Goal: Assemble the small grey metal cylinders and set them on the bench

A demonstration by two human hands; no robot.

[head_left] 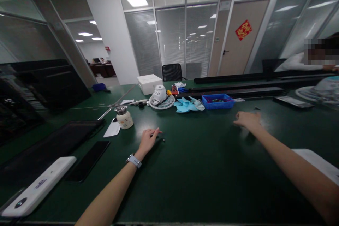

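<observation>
left hand (148,139): near-centre of the counter (201,176), watch (134,161) on the wrist. Fingers drawn together, tips down at the surface. There may be something thin and dark between thumb and finger, too small to tell.
right hand (245,119): farther out and to the right, resting on the counter with fingers curled under. Can't tell if anything is beneath them.
small part (164,140): tiny dark bit lying loose on the counter just right of the left fingertips, not touching them. Could be a screw, not sure.
fan (161,99): far centre, white grille lying flat with the motor housing on top.
blades (188,105): light blue, off the fan, lying just right of it.
bin (218,101): blue, right of the blades, small mixed bits inside.
progress: judging from the layout, the fan is already in pieces. The small part is neither picked up nor binned, and both hands are well short of the fan.
bottle (124,117): white, left of the left hand.
phone (88,160): black, face down, near left.
other person (302,63): far right behind the counter, not involved.
</observation>
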